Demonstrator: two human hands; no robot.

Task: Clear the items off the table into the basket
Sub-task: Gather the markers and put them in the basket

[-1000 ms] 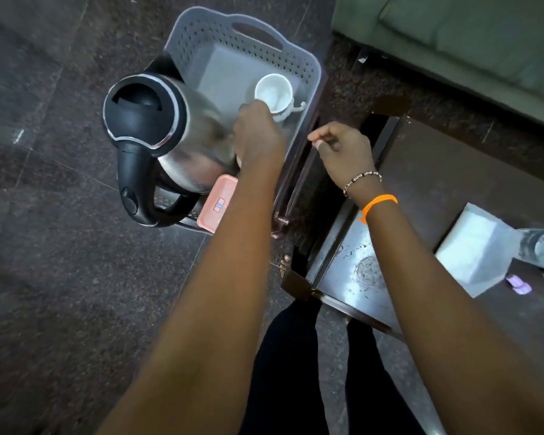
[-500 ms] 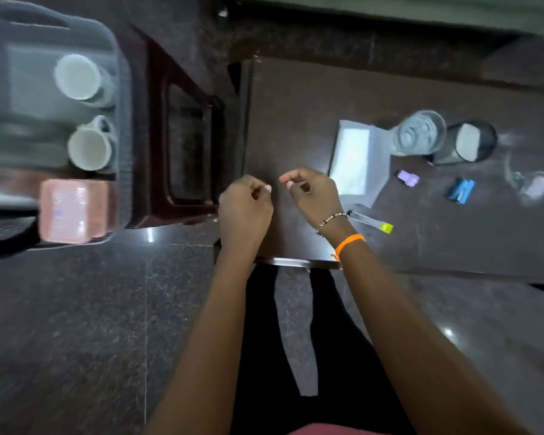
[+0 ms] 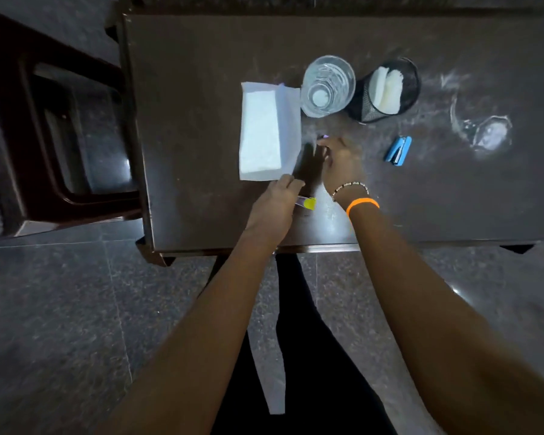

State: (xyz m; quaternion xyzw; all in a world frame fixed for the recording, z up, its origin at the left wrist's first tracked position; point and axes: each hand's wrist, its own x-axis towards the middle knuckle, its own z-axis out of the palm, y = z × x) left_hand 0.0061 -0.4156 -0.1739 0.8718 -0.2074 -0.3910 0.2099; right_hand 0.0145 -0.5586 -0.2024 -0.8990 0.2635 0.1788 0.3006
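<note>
Dark brown wooden table [image 3: 201, 120] fills the upper frame, carrying a white folded napkin [image 3: 266, 133], clear drinking glass [image 3: 327, 86] and blue stapler [image 3: 398, 151]. At centre, the left hand [image 3: 275, 204] grips a yellow-capped marker [image 3: 308, 203]; the right hand [image 3: 339, 160] touches a small purple item [image 3: 324, 137], its grip unclear.

On the dark brown wooden table [image 3: 186, 120], the left hand [image 3: 275, 204] rests near the front edge, its fingers over a clear tube with a yellow cap [image 3: 308, 203]. The right hand [image 3: 339, 160] reaches to a small purple item [image 3: 322, 137], blurred. A white folded paper napkin [image 3: 264, 130] lies just left of both hands. Behind stand a clear drinking glass [image 3: 327, 86] and a black mesh cup holding white packets [image 3: 387, 89]. A blue stapler [image 3: 398, 150] lies right of the right hand, and a clear glass object [image 3: 484, 130] lies further right.
</note>
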